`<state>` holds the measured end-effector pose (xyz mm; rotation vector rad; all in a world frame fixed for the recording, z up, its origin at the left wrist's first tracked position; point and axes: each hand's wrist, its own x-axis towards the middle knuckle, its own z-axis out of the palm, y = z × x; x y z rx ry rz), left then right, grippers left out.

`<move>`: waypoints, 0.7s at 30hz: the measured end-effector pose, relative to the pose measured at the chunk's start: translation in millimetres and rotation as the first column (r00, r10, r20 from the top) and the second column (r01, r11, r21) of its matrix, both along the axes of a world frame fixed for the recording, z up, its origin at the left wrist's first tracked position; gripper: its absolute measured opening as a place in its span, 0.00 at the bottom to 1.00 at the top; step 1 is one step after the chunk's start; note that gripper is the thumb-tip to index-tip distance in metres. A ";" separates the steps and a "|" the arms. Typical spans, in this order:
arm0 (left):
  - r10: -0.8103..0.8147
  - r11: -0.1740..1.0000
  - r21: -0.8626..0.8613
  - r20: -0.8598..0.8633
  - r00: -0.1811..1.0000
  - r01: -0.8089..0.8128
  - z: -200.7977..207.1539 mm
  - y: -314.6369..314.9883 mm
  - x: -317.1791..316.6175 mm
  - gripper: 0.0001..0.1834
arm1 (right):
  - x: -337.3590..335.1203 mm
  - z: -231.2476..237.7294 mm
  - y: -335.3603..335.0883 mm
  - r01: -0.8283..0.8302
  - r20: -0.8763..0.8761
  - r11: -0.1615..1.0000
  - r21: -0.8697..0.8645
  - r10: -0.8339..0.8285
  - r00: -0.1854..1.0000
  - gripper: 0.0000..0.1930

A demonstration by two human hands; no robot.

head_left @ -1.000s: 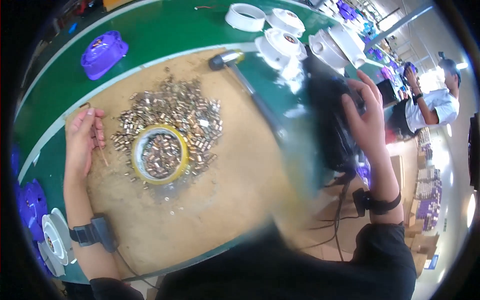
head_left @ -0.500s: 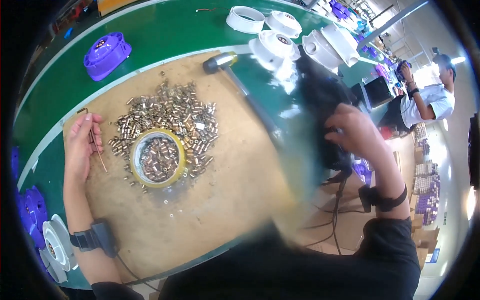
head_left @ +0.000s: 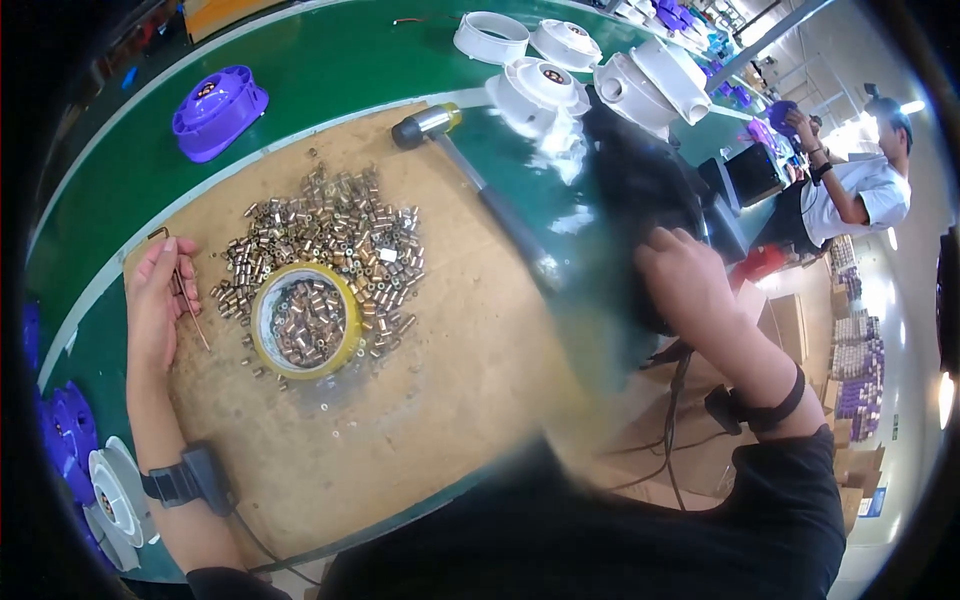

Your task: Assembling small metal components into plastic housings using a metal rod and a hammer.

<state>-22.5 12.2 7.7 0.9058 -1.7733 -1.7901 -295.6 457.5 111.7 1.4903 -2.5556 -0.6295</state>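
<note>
My left hand (head_left: 155, 290) rests at the left edge of the brown work board (head_left: 440, 400), closed round a thin copper-coloured hex key (head_left: 195, 312). Beside it lies a heap of small brassy metal sleeves (head_left: 330, 215). A yellow tape roll (head_left: 350, 335) stands among them, its middle filled with more sleeves. Off to the right, my right hand (head_left: 685, 275) has its fingers curled against a blurred black object (head_left: 640, 190). Its fingertips are hidden, so what they grip cannot be made out.
A hammer (head_left: 485, 190) lies across the board's far right edge. White round housings (head_left: 535, 95) stand on the green table, a purple housing (head_left: 220, 112) at far left. More housings sit lower left (head_left: 120, 490). Black cables (head_left: 672, 420) hang at right; a co-worker (head_left: 855, 190) stands beyond.
My right hand has moved slightly left and down, its fingers curling further by the black object. My left hand keeps the hex key almost in place. The co-worker's raised hands have shifted.
</note>
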 end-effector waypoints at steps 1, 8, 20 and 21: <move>0.004 1.000 -0.005 -0.002 1.000 -0.004 1.9 0.2 1.4 0.15 | 0.5 -1.6 -1.0 0.001 -0.009 1.000 -0.009 -0.001 1.000 0.07; 0.016 1.000 0.006 0.011 1.000 -0.016 2.4 4.1 -2.7 0.15 | 3.2 -12.6 -10.7 0.088 -0.130 0.995 0.051 -0.080 0.988 0.07; 0.018 1.000 0.007 0.028 0.999 -0.018 3.3 3.9 -3.5 0.15 | 8.7 -7.8 -16.6 0.070 -0.111 0.991 0.112 -0.057 0.992 0.07; 0.017 1.000 0.006 0.031 0.999 -0.017 3.1 3.8 -3.6 0.15 | 7.9 -10.6 -16.7 0.089 -0.143 0.990 0.109 -0.073 0.987 0.07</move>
